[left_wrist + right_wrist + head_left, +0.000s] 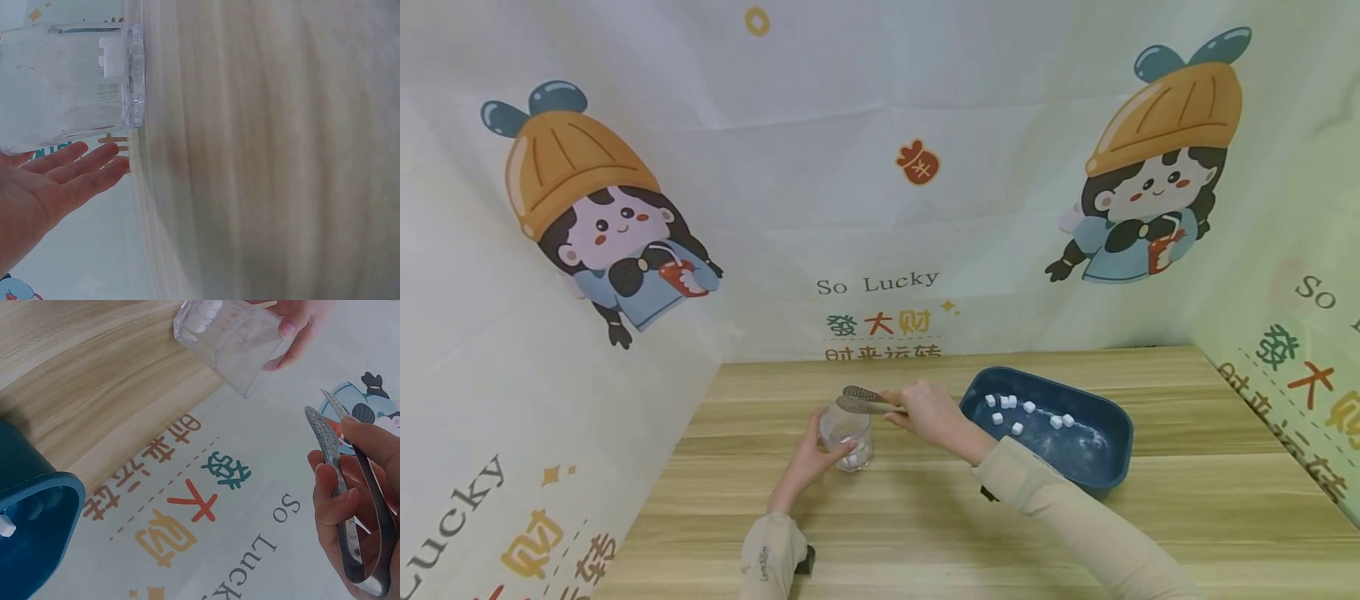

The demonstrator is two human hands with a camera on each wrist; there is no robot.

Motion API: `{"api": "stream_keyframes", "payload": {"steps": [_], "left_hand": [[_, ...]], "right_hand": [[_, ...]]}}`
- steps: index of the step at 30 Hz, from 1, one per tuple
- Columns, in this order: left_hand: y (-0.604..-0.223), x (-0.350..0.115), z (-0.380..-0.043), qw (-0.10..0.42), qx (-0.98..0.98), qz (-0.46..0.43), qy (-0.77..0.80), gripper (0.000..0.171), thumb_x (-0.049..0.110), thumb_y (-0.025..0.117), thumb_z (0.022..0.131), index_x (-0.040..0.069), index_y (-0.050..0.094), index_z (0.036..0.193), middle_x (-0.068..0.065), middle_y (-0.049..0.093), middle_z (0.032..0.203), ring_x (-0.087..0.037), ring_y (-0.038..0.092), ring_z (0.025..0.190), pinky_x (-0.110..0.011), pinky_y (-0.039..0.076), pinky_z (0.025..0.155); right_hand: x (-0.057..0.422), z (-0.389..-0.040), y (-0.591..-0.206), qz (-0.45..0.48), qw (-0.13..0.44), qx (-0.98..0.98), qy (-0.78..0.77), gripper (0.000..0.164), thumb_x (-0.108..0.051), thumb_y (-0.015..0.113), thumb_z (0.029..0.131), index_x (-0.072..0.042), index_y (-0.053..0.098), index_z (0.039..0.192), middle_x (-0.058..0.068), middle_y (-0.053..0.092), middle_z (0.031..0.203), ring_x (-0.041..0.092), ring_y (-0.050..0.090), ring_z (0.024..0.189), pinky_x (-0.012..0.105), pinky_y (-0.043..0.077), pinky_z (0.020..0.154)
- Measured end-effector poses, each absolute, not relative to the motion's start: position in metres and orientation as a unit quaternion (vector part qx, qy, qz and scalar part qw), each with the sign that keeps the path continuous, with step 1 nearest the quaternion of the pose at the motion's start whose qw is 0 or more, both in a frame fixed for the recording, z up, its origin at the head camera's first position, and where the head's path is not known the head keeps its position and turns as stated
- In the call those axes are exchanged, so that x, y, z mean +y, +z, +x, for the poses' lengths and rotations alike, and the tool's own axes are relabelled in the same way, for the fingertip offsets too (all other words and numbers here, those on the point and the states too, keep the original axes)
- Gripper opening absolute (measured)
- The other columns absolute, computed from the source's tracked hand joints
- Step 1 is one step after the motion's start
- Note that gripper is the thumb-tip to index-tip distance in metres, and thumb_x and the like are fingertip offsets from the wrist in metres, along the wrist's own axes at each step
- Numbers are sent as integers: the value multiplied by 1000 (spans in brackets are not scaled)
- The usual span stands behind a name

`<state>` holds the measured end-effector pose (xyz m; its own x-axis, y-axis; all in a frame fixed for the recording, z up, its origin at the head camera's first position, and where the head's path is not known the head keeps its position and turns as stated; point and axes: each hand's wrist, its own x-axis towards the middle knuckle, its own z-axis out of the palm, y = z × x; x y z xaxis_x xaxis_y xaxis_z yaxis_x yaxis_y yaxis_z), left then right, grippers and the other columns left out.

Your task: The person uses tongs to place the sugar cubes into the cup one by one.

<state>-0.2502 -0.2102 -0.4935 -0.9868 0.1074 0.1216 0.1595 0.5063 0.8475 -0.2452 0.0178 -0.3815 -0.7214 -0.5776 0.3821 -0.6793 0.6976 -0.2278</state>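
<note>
A clear glass cup (835, 427) stands on the wooden table, with several white cubes (114, 57) at its bottom. My left hand (808, 465) holds the cup from the left, thumb across the near side and fingers along the far side. Metal tongs (351, 500) are in my right hand (934, 417), pinched between thumb and fingers. Their perforated tips are slightly apart, with nothing between them. In the head view the tips overlap the cup's mouth; the right wrist view shows them beyond its rim.
A dark blue tray (1122, 450) sits right of the cup, partly behind the right forearm. Several white cubes (1029, 407) lie scattered in it, mostly toward its left and back. Printed cloth (880, 192) hangs behind the table (895, 533) and at both sides.
</note>
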Motion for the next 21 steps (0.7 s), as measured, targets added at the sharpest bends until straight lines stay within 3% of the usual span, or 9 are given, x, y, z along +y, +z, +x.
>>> {"api": "stream_keyframes", "payload": {"steps": [21], "left_hand": [[-495,-211,-252,23,-867,-76,-491,85,28,68,77,2,17,139,-30,40,131,-45,43,116,-53,39,96]], "right_hand": [[35,-240,-379,314,109,-918,217,35,-26,61,84,-12,61,116,10,70,94,3,23,36,14,19,35]]}}
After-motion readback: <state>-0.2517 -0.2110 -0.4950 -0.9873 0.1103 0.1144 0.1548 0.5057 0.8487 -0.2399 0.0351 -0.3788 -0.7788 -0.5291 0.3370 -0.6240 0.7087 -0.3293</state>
